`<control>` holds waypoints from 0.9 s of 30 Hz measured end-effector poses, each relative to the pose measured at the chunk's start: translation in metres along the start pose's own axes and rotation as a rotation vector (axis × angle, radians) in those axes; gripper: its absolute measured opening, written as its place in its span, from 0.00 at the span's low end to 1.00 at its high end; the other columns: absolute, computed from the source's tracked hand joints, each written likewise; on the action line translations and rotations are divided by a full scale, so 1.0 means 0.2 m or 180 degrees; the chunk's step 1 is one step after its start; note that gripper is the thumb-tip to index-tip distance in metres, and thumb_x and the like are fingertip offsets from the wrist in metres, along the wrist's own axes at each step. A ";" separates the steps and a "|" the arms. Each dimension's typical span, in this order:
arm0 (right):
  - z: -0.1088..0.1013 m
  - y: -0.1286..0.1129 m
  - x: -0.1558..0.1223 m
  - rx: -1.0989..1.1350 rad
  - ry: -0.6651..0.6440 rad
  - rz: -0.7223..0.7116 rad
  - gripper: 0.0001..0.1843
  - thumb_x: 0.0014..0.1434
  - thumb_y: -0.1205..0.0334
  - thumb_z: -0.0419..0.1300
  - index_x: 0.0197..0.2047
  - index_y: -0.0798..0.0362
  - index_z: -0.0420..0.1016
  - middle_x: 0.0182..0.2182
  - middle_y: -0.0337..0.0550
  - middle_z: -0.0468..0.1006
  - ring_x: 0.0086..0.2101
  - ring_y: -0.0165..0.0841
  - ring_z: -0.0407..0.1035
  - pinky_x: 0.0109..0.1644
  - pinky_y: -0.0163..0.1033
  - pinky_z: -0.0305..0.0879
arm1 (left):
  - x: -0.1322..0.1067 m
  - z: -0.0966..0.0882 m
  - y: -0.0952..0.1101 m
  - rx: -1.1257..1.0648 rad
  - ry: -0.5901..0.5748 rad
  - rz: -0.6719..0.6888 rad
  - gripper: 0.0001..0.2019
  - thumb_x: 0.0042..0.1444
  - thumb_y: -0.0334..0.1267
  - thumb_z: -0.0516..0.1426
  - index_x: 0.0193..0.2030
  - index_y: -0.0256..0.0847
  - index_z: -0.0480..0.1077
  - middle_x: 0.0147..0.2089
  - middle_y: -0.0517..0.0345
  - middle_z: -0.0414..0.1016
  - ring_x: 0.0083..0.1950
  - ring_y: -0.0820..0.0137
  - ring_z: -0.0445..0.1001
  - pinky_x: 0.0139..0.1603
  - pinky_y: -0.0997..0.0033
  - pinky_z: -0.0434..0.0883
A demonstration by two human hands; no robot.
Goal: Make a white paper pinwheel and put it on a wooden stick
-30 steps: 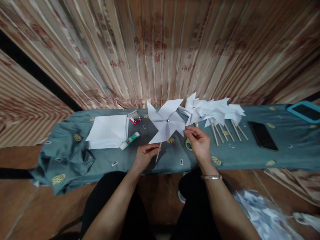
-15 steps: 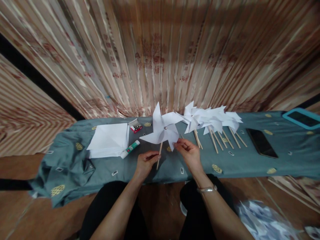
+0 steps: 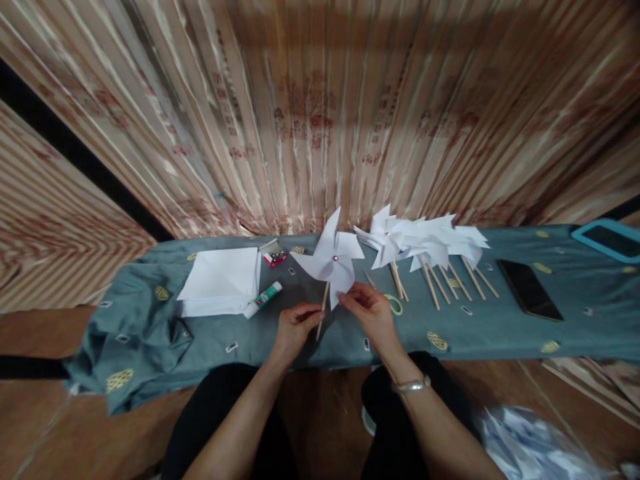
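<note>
My left hand [image 3: 299, 328] is closed around the wooden stick of a white paper pinwheel [image 3: 342, 272], which I hold up above the cloth. A shiny round pin sits at the pinwheel's centre. My right hand [image 3: 371, 312] has its thumb and fingers at the tip of the lower blade, seemingly pinching it. Beside the right hand lies a green ring-shaped scissors handle [image 3: 395, 305], partly hidden by that hand. Several more white pinwheels [image 3: 430, 240] lie overlapped to the right, their sticks pointing towards me.
On the left are a stack of white paper [image 3: 220, 277], a glue stick [image 3: 263, 299] and an opened small box of pins [image 3: 273, 255]. A dark phone [image 3: 530, 290] and a blue-framed device [image 3: 613, 240] lie right on the cloth-covered table [image 3: 490, 337]. A plastic bag [image 3: 530, 443] with white pieces rests on the floor.
The pinwheel's blades have turned, and my right hand has moved left and slightly down with a blade tip. The green scissors handle has come into view. My left hand still grips the stick.
</note>
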State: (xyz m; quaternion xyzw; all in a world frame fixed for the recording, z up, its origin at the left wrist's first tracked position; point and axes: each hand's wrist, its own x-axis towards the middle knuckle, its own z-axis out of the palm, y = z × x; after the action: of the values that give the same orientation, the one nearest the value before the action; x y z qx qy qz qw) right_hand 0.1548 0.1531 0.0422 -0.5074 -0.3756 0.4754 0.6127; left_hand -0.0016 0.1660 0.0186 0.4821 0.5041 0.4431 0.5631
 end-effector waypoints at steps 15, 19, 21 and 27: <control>0.01 -0.02 -0.03 -0.0658 -0.0324 -0.0193 0.12 0.49 0.52 0.67 0.27 0.53 0.77 0.21 0.38 0.77 0.24 0.30 0.69 0.29 0.35 0.64 | 0.00 0.00 -0.01 -0.0084 -0.0016 -0.0007 0.09 0.36 0.40 0.66 0.27 0.40 0.80 0.26 0.58 0.79 0.28 0.69 0.73 0.33 0.71 0.68; -0.12 -0.04 0.02 -0.0682 0.0345 -0.0324 0.14 0.51 0.49 0.65 0.28 0.53 0.77 0.19 0.37 0.76 0.21 0.28 0.67 0.27 0.34 0.62 | 0.00 -0.03 0.01 -0.0222 0.0015 -0.0119 0.10 0.34 0.39 0.67 0.27 0.41 0.80 0.27 0.58 0.80 0.29 0.69 0.74 0.35 0.71 0.69; -0.19 -0.05 0.06 -0.0484 0.0734 -0.0448 0.14 0.50 0.49 0.66 0.31 0.52 0.78 0.22 0.38 0.78 0.24 0.30 0.70 0.31 0.36 0.66 | 0.00 -0.04 0.01 -0.0261 -0.0049 -0.0177 0.11 0.33 0.39 0.68 0.27 0.41 0.80 0.28 0.58 0.81 0.30 0.69 0.75 0.36 0.70 0.70; -0.25 -0.02 0.17 -0.0325 0.0745 -0.0847 0.21 0.49 0.52 0.67 0.46 0.51 0.77 0.44 0.47 0.80 0.45 0.37 0.73 0.53 0.46 0.66 | -0.02 -0.03 0.02 -0.0146 -0.0265 -0.0301 0.12 0.33 0.41 0.69 0.28 0.40 0.80 0.29 0.56 0.81 0.31 0.67 0.76 0.36 0.69 0.70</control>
State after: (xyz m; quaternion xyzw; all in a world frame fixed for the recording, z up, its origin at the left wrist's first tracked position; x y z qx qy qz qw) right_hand 0.2123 0.1719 0.0356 -0.5355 -0.3892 0.3082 0.6832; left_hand -0.0086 0.1624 0.0238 0.4627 0.4921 0.4070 0.6149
